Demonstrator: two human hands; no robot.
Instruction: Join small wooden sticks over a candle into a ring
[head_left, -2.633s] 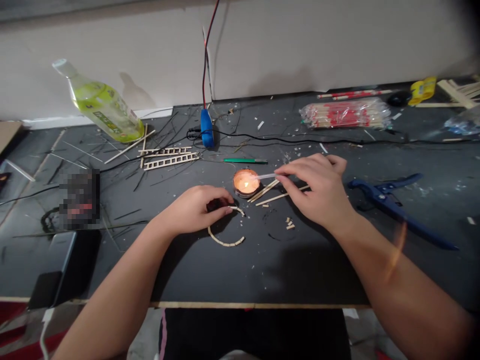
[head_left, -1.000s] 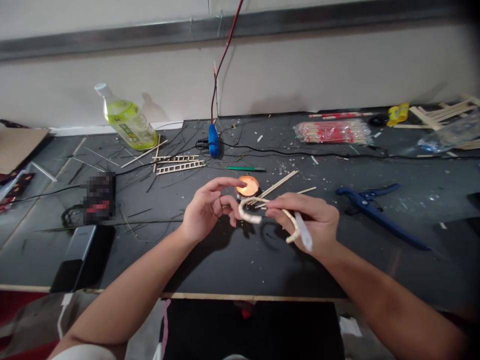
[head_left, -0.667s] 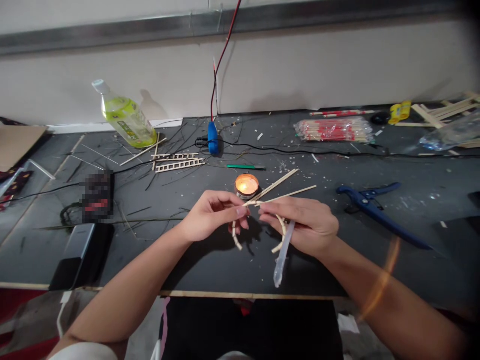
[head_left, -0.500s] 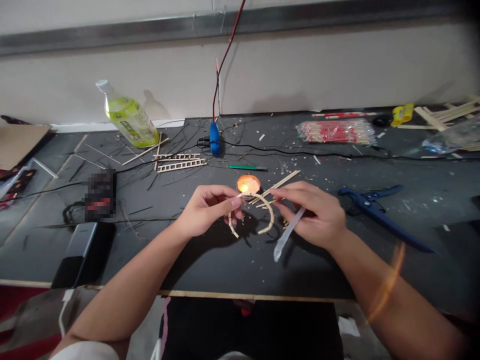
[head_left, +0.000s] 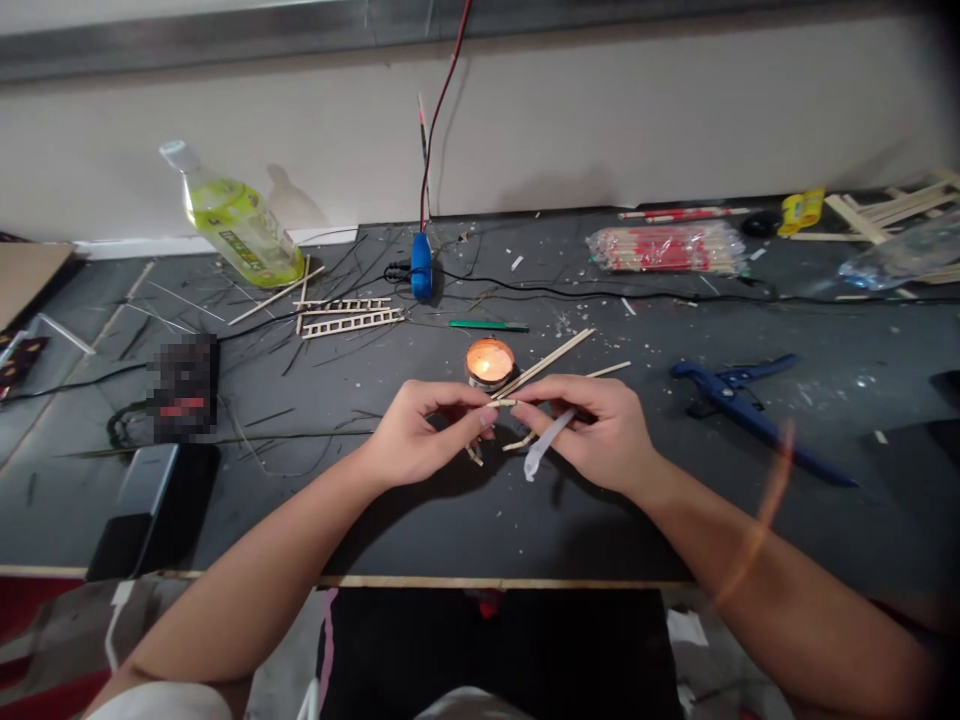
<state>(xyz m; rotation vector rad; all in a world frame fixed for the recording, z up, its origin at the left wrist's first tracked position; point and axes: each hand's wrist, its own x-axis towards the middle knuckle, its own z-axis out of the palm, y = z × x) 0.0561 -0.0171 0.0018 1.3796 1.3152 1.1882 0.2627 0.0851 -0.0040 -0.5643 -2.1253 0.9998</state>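
Note:
A curved pale strip of short wooden segments (head_left: 504, 403) is pinched between both hands, just in front of a lit candle in a round tin (head_left: 490, 362). My left hand (head_left: 427, 432) is closed on its left side, with one end hanging below the fingers. My right hand (head_left: 592, 425) pinches the right side and also holds a translucent white tube (head_left: 547, 443) that slants down from the palm. Most of the strip is hidden by fingers. Thin wooden sticks (head_left: 555, 358) lie beside the candle.
Behind stand a green-labelled bottle (head_left: 240, 228) and a blue connector (head_left: 421, 266). Small wooden ladders (head_left: 352, 322) and a green tool (head_left: 487, 325) lie midway. Blue cutters (head_left: 750, 410) and packaged sticks (head_left: 667, 248) are at right, a power bank (head_left: 161, 500) at left.
My right hand has moved left, closer to my left hand, and now grips the curved strip, with the tube still in it. The camera view has shifted slightly.

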